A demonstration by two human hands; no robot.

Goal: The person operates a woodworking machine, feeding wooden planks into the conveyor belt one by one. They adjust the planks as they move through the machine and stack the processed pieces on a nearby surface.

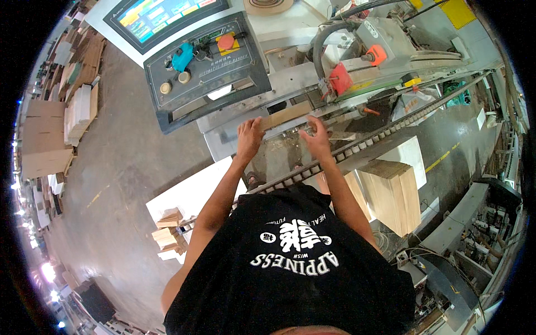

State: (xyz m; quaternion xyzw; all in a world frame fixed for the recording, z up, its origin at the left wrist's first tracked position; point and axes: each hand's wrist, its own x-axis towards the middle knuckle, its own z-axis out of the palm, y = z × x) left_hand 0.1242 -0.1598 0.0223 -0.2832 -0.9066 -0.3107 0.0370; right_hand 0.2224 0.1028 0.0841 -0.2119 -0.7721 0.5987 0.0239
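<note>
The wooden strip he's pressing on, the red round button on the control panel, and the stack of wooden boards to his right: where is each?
wooden strip [286, 115]: head view, middle of its top face.
red round button [225, 41]: head view, its cap.
stack of wooden boards [393, 192]: head view, top board.

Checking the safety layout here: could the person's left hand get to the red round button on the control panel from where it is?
Probably yes. The left hand rests on the wooden strip just below the control panel, and nothing stands between it and the red button; it would only need a stretch up across the panel.
</note>
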